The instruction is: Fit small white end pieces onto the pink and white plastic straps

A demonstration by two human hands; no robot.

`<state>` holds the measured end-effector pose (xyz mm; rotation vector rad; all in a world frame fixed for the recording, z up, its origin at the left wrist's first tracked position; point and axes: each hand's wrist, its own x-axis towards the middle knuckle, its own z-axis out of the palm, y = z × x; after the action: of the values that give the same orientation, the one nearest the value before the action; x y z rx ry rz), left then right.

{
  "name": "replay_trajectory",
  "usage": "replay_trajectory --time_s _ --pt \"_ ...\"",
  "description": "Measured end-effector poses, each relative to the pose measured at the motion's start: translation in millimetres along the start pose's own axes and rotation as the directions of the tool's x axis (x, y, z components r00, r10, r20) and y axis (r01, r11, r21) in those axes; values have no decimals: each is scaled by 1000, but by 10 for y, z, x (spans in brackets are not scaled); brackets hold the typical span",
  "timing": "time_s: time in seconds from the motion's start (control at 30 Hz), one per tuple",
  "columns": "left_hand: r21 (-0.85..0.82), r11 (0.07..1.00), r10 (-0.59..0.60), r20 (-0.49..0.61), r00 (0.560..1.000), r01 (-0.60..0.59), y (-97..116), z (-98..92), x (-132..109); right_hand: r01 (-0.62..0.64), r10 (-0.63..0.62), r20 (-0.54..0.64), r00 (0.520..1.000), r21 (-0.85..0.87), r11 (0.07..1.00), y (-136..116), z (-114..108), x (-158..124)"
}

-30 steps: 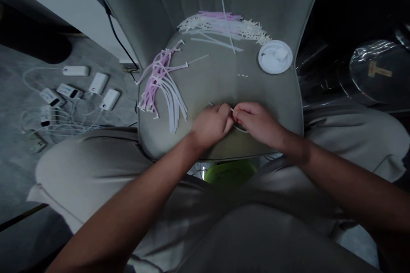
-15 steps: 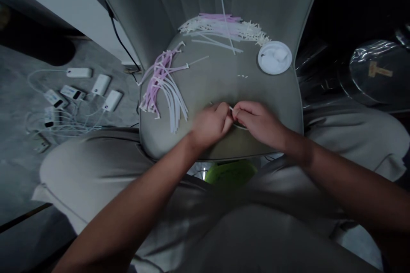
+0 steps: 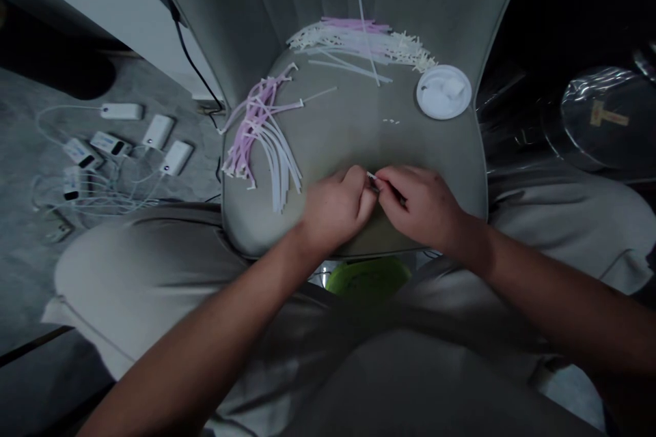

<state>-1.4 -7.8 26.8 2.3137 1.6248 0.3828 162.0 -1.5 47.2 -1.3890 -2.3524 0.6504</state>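
Observation:
My left hand (image 3: 339,203) is closed over the front of the chair seat, its thumb and forefinger pinching a small white plastic piece (image 3: 371,176). Facing it, my right hand (image 3: 417,201) pinches at the other end of that piece, fingertips nearly touching the left ones. Most of what lies inside both hands is hidden. To the left lies a pile of pink and white thin plastic tubes (image 3: 261,123), several with small white end fittings. Beyond the hands are a few tiny white bits (image 3: 391,121) on the seat.
More tubes (image 3: 353,37) lie along the backrest with white fittings at their ends. A white round dish (image 3: 443,92) holding small white things sits at the right. Power banks (image 3: 176,158) with cables lie on the floor at left; a green container (image 3: 367,274) is below the seat.
My right hand has turned and drawn slightly apart from the left, so more of the white piece shows. A thin curved strip seen below the right hand is now hidden. The view shifted slightly.

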Motion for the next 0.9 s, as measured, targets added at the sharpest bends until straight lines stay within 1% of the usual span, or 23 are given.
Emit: replay_trajectory --time_s 0.13,0.33,0.53,0.7,0.9 --pt "-49 999 5 -21 1000 -6 -4 16 -6 -6 6 0 1000 -14 1000 -22 11 -5" --pt "-49 999 0 -28 1000 -1 12 25 -7 -19 20 23 1000 -42 999 -31 2 -16" --pt "-27 1000 14 -11 1000 -14 -10 86 -4 -17 19 39 999 -48 999 -26 28 -12" --pt "-21 1000 17 13 1000 -17 -34 138 -1 -7 7 31 1000 -15 1000 -28 51 -8" --pt "3 1000 31 1 1000 -31 -45 174 3 -55 54 30 998 36 998 -20 71 1"
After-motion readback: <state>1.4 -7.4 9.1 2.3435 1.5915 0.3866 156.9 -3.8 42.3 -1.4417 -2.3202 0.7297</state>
